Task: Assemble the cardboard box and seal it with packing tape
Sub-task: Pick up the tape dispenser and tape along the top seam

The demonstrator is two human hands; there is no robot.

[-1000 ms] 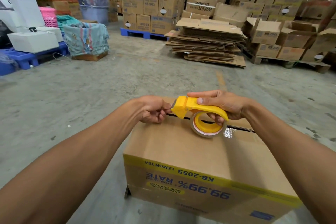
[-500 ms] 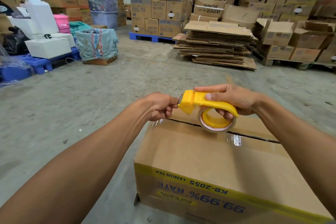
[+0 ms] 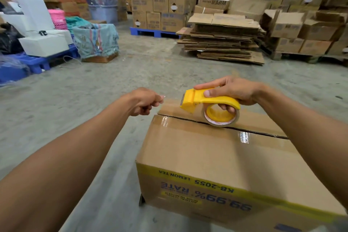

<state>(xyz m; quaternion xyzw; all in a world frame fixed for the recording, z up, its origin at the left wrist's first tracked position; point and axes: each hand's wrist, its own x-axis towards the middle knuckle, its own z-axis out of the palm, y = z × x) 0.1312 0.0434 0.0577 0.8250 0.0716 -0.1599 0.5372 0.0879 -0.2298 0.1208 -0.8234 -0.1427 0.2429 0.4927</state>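
Note:
A brown cardboard box (image 3: 212, 158) with blue and yellow print stands on the concrete floor, its top flaps folded down along a dark centre seam. Clear tape glints at the seam's left end and near its middle. My right hand (image 3: 235, 91) grips a yellow tape dispenser (image 3: 209, 103) with a roll of clear tape, held just above the seam. My left hand (image 3: 145, 102) hovers off the box's far left corner, fingers pinched on the free end of the clear tape (image 3: 162, 97), which is faint and hard to make out.
A stack of flattened cardboard (image 3: 222, 37) lies ahead on the floor. Pallets of stacked boxes (image 3: 160, 0) line the back and right. On the left are white foam blocks (image 3: 37, 30) on a blue pallet and a cloth-covered crate (image 3: 96, 41).
My left hand has moved left, away from the dispenser's blade, drawing the tape end out. The dispenser stays above the seam. My view has shifted slightly left of the box.

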